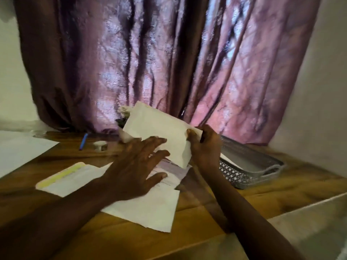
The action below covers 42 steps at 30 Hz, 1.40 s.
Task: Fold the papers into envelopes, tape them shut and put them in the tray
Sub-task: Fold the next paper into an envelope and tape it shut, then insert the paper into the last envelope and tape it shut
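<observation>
Folded paper (155, 130) is off the worktop (206, 212), tilted, its far corner up toward the curtain (169, 53). My right hand (204, 147) pinches its right edge between thumb and fingers. I judge that one pinch point lets the piece hang free so I can check the folds.

My left hand (139, 162) is spread flat with the fingers straight. The top fingertips seem to lie against the paper's lower face, probably to steady it or smooth the crease. The blur makes the contact hard to confirm.

Paper: white, matte, thin, with sharp folded edges and one flap drooping at the lower right. It is limp enough to need both hands.

Beneath my left hand lie a printed slip (172, 171) and a plain white sheet (150, 209), flat and within reach. A pad with a yellow strip (65, 177) lies to the left.

The tape roll (100, 145) is small, pale and round. It sits near the back beside a blue pen (83, 141), a short reach from my left hand.

The tray (262, 166) is grey metal mesh with a handle cut-out, close by my right hand. Something pale lies in it; I cannot tell what.
</observation>
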Each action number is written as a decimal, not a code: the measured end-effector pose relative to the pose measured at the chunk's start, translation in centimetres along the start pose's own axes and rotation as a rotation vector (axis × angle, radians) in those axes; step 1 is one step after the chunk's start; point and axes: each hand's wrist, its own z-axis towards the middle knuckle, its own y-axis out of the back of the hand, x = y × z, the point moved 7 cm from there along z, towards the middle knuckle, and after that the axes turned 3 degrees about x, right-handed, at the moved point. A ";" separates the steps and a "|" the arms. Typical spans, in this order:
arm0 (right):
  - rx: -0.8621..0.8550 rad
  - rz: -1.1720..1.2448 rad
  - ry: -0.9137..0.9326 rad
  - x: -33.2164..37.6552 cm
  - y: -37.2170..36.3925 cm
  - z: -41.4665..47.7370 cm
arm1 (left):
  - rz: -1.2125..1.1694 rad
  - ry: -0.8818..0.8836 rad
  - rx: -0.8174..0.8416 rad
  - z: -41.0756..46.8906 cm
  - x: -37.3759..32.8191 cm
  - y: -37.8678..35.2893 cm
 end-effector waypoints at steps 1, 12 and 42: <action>-0.046 -0.027 -0.013 -0.6 1.9 0.3 | -0.019 -0.026 0.053 0.1 -0.9 -0.6; -0.024 -0.548 -0.299 -9.0 14.0 5.7 | -0.111 -0.042 0.178 0.2 -0.6 -2.7; 1.014 -0.524 0.117 -1.8 -17.8 -5.3 | -0.139 0.450 0.353 -4.3 11.7 -2.9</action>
